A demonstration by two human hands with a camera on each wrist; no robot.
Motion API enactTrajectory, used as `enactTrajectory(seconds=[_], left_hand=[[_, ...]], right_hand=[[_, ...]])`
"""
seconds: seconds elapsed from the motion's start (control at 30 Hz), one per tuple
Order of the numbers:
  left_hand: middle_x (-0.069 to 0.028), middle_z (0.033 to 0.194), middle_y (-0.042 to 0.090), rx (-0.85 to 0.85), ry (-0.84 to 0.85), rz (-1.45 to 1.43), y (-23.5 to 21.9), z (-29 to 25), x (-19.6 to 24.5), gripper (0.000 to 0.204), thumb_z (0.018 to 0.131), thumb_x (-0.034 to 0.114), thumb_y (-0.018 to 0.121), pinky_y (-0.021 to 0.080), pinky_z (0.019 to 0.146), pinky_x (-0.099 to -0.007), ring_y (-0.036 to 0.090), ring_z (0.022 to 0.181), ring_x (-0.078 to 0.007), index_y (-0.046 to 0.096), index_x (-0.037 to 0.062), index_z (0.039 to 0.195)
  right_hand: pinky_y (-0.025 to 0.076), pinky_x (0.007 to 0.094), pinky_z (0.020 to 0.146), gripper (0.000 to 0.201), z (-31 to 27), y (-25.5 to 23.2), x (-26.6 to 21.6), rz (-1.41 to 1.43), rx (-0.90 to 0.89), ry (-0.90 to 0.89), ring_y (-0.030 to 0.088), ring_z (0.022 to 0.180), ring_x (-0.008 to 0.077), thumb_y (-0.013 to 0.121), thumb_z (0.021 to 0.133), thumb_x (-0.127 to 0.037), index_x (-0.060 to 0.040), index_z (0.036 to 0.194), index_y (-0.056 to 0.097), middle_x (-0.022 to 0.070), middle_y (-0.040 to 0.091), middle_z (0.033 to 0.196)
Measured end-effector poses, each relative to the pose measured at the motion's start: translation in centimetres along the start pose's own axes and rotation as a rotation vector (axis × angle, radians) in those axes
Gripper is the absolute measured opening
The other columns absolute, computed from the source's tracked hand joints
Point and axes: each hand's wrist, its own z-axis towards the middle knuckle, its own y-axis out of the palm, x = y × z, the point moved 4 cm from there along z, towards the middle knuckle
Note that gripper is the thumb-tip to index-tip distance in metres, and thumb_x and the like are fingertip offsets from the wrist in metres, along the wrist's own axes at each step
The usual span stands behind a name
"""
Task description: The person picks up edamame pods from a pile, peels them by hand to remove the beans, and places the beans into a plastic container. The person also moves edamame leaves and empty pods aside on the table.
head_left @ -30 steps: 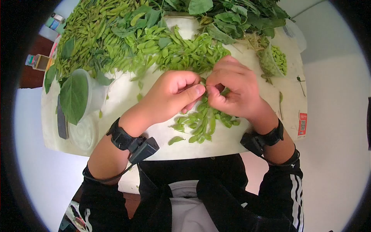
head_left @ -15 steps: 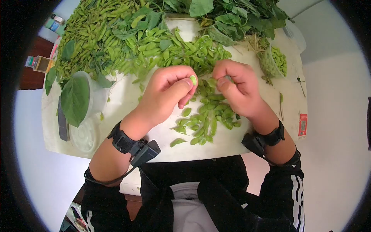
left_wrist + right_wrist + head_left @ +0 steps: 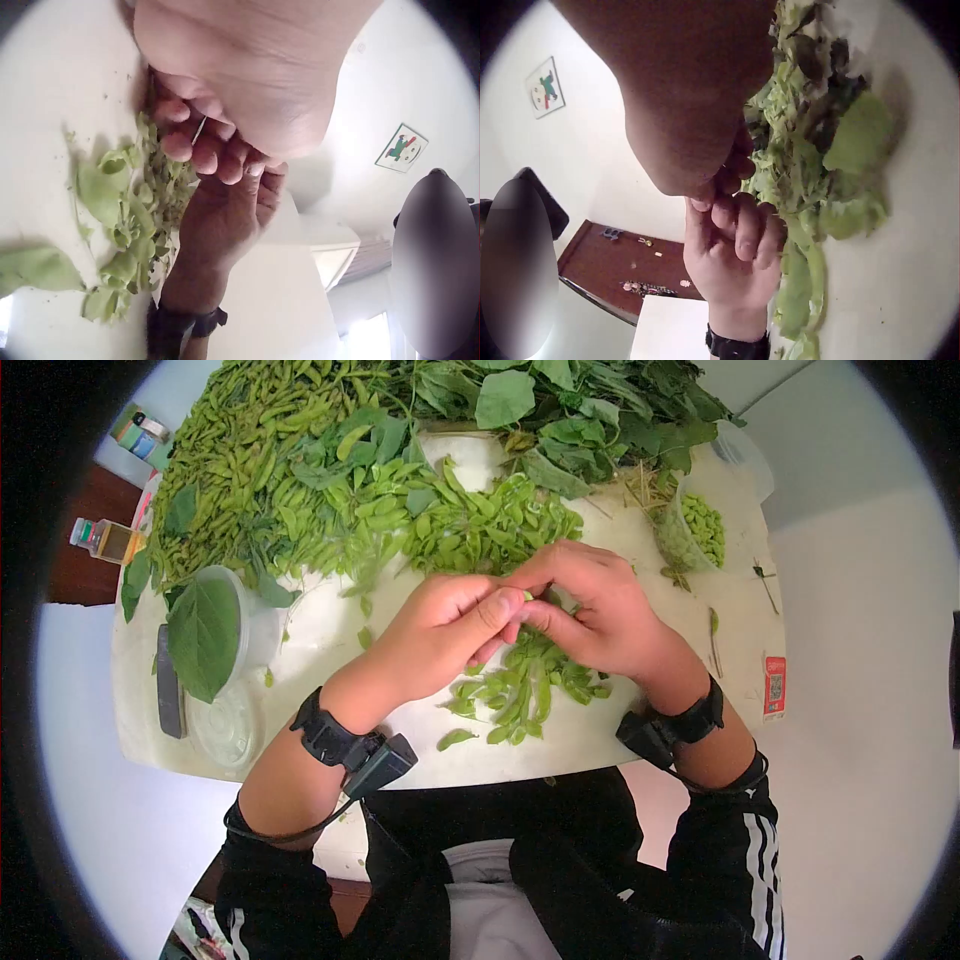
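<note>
In the head view my left hand (image 3: 450,622) and right hand (image 3: 595,610) meet over the table, fingertips together. Between the thumbs and fingers shows a bit of a green soybean pod (image 3: 527,596), pinched from both sides and mostly hidden. A thin pale sliver (image 3: 199,130) appears among the curled left fingers in the left wrist view. Just below the hands lies a small heap of green pods (image 3: 520,695), with one single pod (image 3: 457,739) apart from it. Beyond the hands spreads a bright green heap of pods and shells (image 3: 490,525).
Unshelled pods (image 3: 270,450) pile up at the back left, leafy stalks (image 3: 600,420) at the back. A clear tub of shelled beans (image 3: 703,530) lies at the right. Front left are a white tub (image 3: 258,625) under a big leaf (image 3: 204,640), a lid (image 3: 225,730) and a dark flat object (image 3: 170,685).
The hands were together, then drew apart with a green piece at the left thumb tip. Now the right hand has come back left and its fingertips meet the left ones again.
</note>
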Motion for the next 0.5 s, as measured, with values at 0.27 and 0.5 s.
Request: enactTrajectory(seconds=[0.27,0.5], left_hand=[[-0.0031,0.066,0.054,0.232,0.241,0.328,-1.2,0.2,1.8,0.013,0.098,0.013,0.054,0.042,0.056,-0.0295,0.052,0.058,-0.0147,0.053,0.0038,0.106],[-0.0096,0.091,0.061,0.352,0.403,0.596,-2.0,-0.8,3.1,0.039,0.088,-0.003,0.054,0.049,0.067,-0.0352,0.064,0.077,-0.0268,0.043,0.0065,0.124]], right_hand=[[0.049,0.0323,0.086,0.019,-1.4,-11.7,-2.5,-0.073,0.612,0.080,0.061,0.091,0.0212,0.050,0.083,0.013,0.0040,0.095,0.062,0.0147,0.064,0.097],[0.042,0.0339,0.100,0.027,-0.8,-14.3,-3.9,-1.098,0.172,0.305,0.059,0.111,0.0252,0.055,0.085,0.008,-0.0004,0.109,0.063,0.0123,0.065,0.109]])
